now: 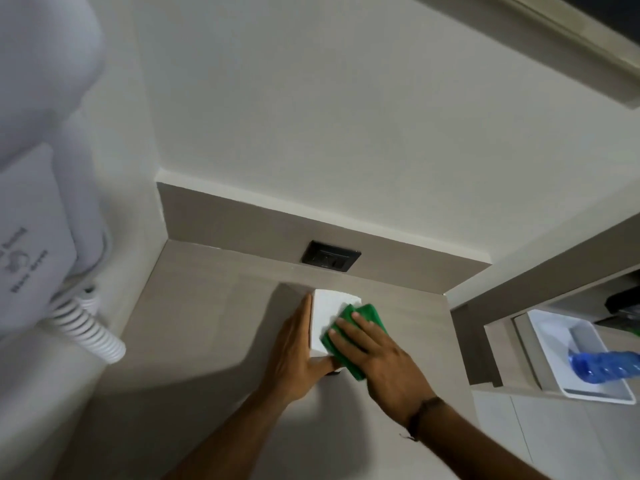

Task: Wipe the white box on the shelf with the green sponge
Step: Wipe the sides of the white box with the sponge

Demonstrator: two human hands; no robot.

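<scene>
A small white box (pixel 327 311) stands on the beige shelf (pixel 207 323) just in front of the back ledge. My left hand (pixel 298 351) lies flat against the box's left side, thumb under its near edge, bracing it. My right hand (pixel 377 358) presses the green sponge (pixel 363 315) flat onto the box's top, fingers spread over it. The sponge covers the right and near part of the top; the far left corner of the top shows bare white.
A black wall socket (pixel 330 259) sits in the ledge behind the box. A white wall hair dryer (pixel 38 216) with a coiled cord (pixel 88 327) hangs at left. At right, a lower counter holds a white tray (pixel 585 362) and a blue bottle (pixel 606 368).
</scene>
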